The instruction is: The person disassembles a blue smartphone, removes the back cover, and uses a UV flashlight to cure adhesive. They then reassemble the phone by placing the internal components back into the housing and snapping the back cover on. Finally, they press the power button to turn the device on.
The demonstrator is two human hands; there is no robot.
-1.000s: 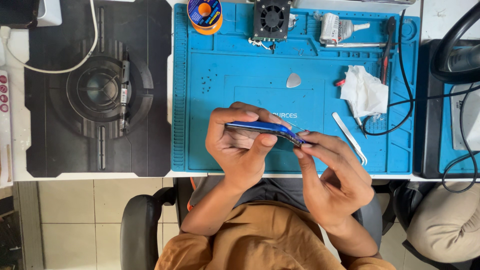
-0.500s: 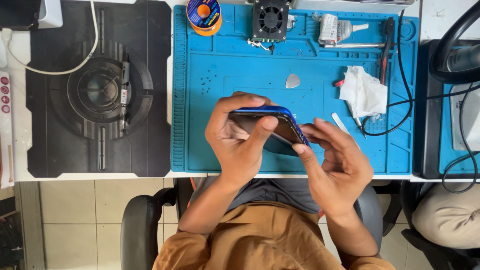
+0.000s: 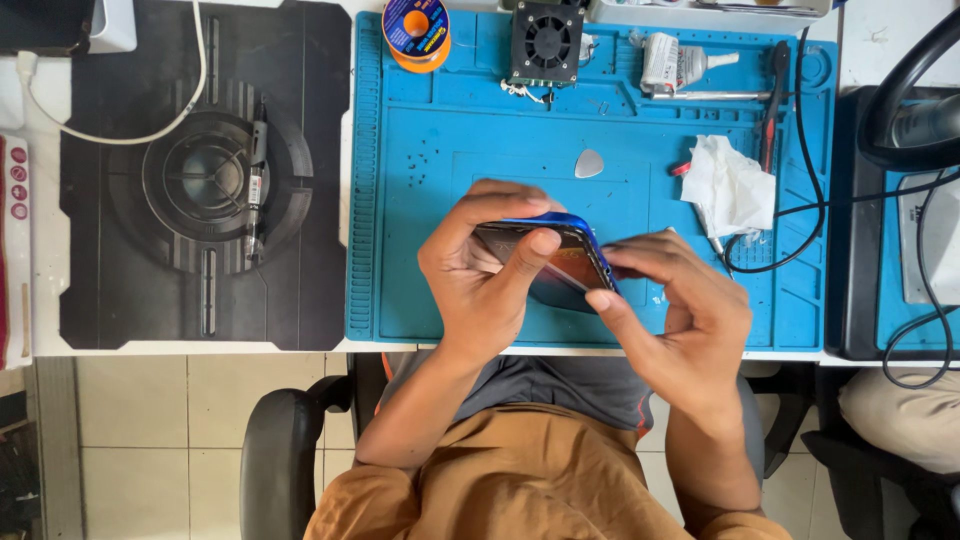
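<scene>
A blue-edged smartphone (image 3: 563, 262) is held tilted above the blue work mat (image 3: 420, 200), its dark glass face turned toward me. My left hand (image 3: 483, 270) grips its left end, thumb across the glass and fingers curled over the top edge. My right hand (image 3: 680, 310) holds the phone's right corner, forefinger tip pressed at the lower right edge and thumb along the top. Whether a thin tool sits between those fingers cannot be made out.
On the mat lie a grey triangular pick (image 3: 589, 163), crumpled white tissue (image 3: 730, 187), a small black fan (image 3: 546, 42), a solder spool (image 3: 415, 30), a glue tube (image 3: 678, 62) and black cables (image 3: 800, 200). A black mat with a round holder (image 3: 205, 180) lies left.
The phone has rotated from edge-on to showing its glass face. My right hand has shifted up to its right corner; my left thumb now lies across the glass.
</scene>
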